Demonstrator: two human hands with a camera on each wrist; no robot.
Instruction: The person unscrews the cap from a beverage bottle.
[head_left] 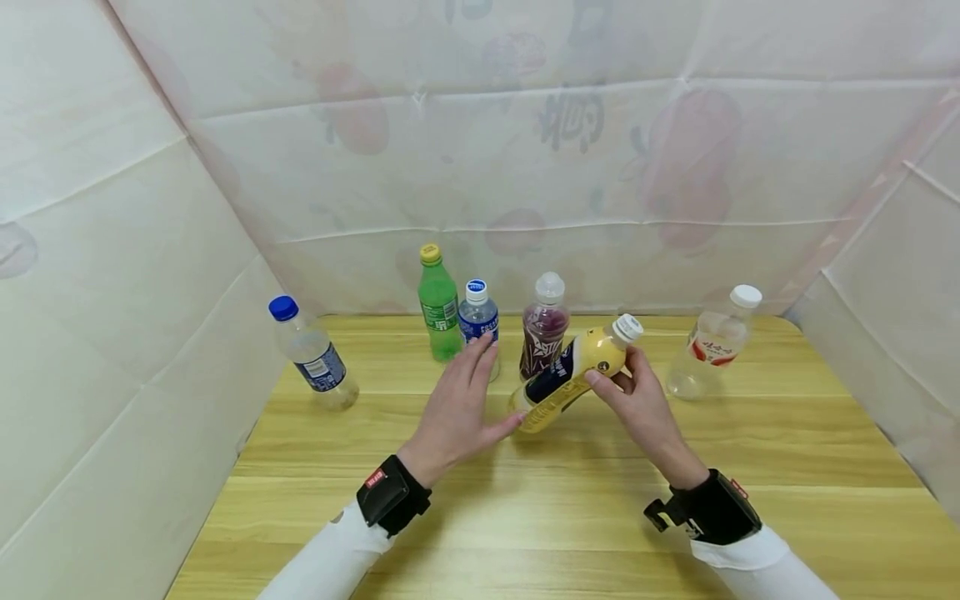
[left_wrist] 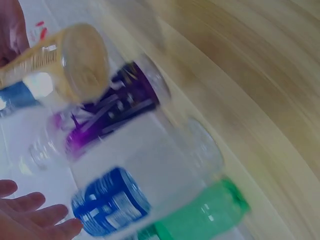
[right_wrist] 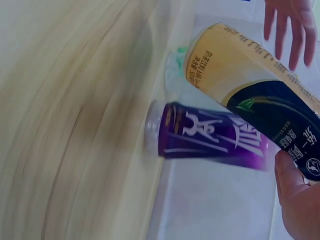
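Note:
My right hand (head_left: 651,417) grips a yellow milk-tea bottle (head_left: 597,354) near its neck, thumb on the near side. The bottle has a dark blue label and a white cap; it leans well over, cap toward the upper right, base toward the lower left. In the right wrist view its base (right_wrist: 207,55) hangs out beyond the hand. My left hand (head_left: 455,408) is spread, fingers fairly straight, overlapping a clear blue-labelled bottle (head_left: 474,317) in the head view. The left thumb lies close by the yellow bottle's base. In the left wrist view, the left fingers (left_wrist: 42,215) hold nothing.
Behind the yellow bottle stands a purple-labelled bottle (head_left: 542,333). A green bottle with a yellow cap (head_left: 438,296) stands further left. A blue-capped bottle (head_left: 318,358) is at the table's left, a white-capped clear bottle (head_left: 708,354) at the right. Pale sheeting (head_left: 480,183) walls the wooden table.

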